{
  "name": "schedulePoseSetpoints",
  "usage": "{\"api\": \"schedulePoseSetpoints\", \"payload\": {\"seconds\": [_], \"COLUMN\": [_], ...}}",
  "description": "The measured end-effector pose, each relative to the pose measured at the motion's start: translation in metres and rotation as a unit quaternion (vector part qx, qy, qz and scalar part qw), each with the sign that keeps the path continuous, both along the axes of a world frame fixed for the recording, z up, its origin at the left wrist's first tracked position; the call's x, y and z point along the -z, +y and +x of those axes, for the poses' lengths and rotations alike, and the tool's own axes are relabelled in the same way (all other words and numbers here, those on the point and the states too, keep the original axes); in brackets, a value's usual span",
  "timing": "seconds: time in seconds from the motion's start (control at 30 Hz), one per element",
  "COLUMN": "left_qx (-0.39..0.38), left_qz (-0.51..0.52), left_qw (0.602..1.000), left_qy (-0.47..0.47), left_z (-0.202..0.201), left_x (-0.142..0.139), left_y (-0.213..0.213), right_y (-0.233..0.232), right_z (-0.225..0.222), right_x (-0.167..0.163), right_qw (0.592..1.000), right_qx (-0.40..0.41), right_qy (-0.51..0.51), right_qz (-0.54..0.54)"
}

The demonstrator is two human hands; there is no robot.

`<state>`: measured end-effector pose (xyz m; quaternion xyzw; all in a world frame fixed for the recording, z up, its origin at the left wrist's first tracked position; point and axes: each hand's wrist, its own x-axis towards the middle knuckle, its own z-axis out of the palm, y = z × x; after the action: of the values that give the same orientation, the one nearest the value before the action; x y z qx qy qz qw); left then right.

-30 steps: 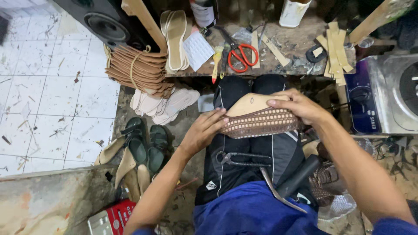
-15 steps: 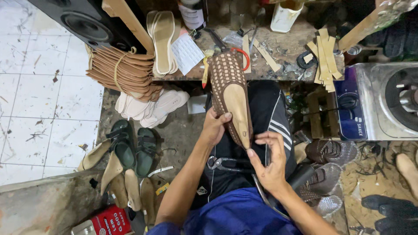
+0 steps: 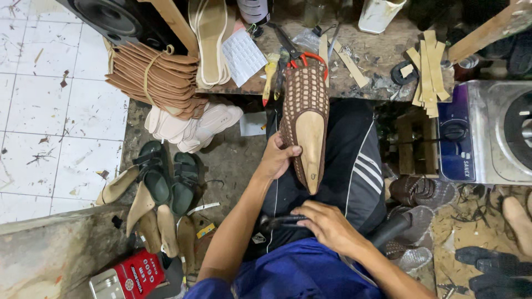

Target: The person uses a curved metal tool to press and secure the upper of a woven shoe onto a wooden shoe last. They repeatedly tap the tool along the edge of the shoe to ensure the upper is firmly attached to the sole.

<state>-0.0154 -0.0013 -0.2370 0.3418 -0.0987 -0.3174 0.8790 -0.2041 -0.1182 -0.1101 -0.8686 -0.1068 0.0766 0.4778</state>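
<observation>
While the left hand (image 3: 277, 158) pinches the shoe (image 3: 305, 119) steady, right hand (image 3: 327, 224) fingers curl onto the tool (image 3: 280, 221); grip it firmly.

Red rectangular tin (image 3: 128, 278), white lettering, pale metallic end face: lies on floor at bottom left, beside wooden shoe lasts (image 3: 160, 224). White sheet of small labels (image 3: 244, 56), grid pattern, rectangular: on desk (image 3: 382, 61) front edge, just right of stacked tan insoles (image 3: 209, 39). White paper slip (image 3: 252, 124): below desk edge, on floor. White container (image 3: 378, 13), tapered: desk top, back right. Screens: none visible.
</observation>
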Motion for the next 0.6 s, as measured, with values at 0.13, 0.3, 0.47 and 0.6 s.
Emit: {"api": "schedulePoseSetpoints", "payload": {"seconds": [0.13,0.3,0.47,0.6], "left_qx": [-0.021,-0.072,-0.046,-0.045], "left_qz": [-0.003,0.026,-0.027,-0.024], "left_qw": [1.000,0.996,0.989,0.980], "left_qy": [0.007,0.036,0.140,0.192], "left_z": [-0.002,-0.013,-0.009,-0.001], "left_x": [-0.011,-0.043,-0.079,-0.094], "left_y": [0.003,0.005,0.013,0.015], "right_y": [0.011,0.002,-0.025,-0.032], "right_z": [-0.004,-0.003,-0.011,-0.014], "right_x": [-0.016,-0.032,-0.035,-0.035], "right_qw": [0.991,0.992,0.995,0.985], "right_qx": [-0.121,-0.050,0.092,0.167], "right_qy": [-0.054,-0.117,-0.036,-0.011], "right_qz": [0.027,-0.013,0.028,0.028]}}
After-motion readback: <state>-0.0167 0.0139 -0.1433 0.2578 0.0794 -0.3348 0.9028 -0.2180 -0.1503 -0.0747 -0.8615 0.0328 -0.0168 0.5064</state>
